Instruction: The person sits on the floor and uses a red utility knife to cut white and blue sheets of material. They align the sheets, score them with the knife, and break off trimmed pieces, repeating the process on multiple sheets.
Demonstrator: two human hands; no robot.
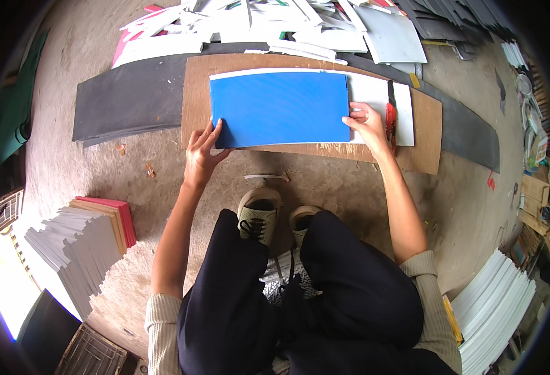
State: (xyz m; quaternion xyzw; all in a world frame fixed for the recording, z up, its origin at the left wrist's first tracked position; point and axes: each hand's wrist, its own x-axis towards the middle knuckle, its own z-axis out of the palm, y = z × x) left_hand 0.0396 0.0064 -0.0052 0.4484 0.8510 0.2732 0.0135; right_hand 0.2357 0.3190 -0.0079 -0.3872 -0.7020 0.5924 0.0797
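Note:
A blue rectangular sheet lies over a brown wooden board, with a white sheet showing past its top and right edges. My left hand grips the blue sheet at its lower left corner, fingers along the left edge and thumb by the bottom edge. At the right edge, my right hand pinches the sheet between thumb and fingers. Just right of that hand, a red and black utility knife rests on the white sheet. What lies under the blue sheet is hidden.
Dark grey sheets extend beneath the board on both sides. White offcuts are heaped beyond it. Stacked grey-edged sheets stand at lower left, a white stack at lower right. My shoes are on the floor close to the board.

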